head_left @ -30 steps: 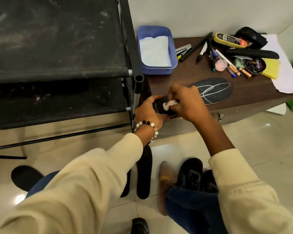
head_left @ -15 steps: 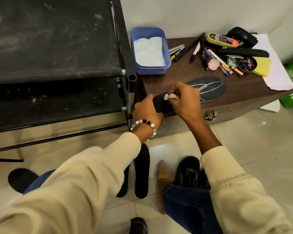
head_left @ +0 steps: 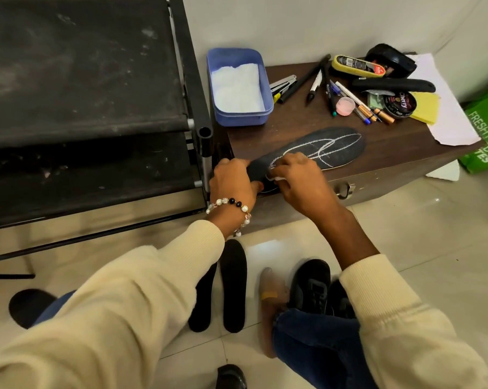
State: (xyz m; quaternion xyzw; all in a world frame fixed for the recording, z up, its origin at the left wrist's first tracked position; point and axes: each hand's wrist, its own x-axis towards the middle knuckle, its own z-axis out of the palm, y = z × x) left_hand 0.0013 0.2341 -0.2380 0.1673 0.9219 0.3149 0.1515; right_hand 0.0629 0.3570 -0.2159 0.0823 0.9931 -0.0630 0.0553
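1. The black foam insole with white stitched lines (head_left: 335, 147) lies slantwise on the dark brown wooden table (head_left: 400, 155). Its heel end is at the front edge near the front left corner, and its toe points right and inward.
2. The left hand (head_left: 233, 182) grips that heel end with its fingers curled over it. It sits just beside the upright post of the black metal rack (head_left: 97, 80).
3. The right hand (head_left: 299, 183) pinches a small white wad (head_left: 276, 178) against the insole, close to the left hand.
4. The blue plastic tub (head_left: 237, 120), lined with white tissue, stands at the back left corner, near the insole but apart from it. The scattered pens and markers (head_left: 332, 91) lie along the back edge, well apart from the insole.
5. Below the front edge, two black insoles (head_left: 233, 284) and a black shoe (head_left: 311, 282) lie on the pale tiled floor (head_left: 433, 234).
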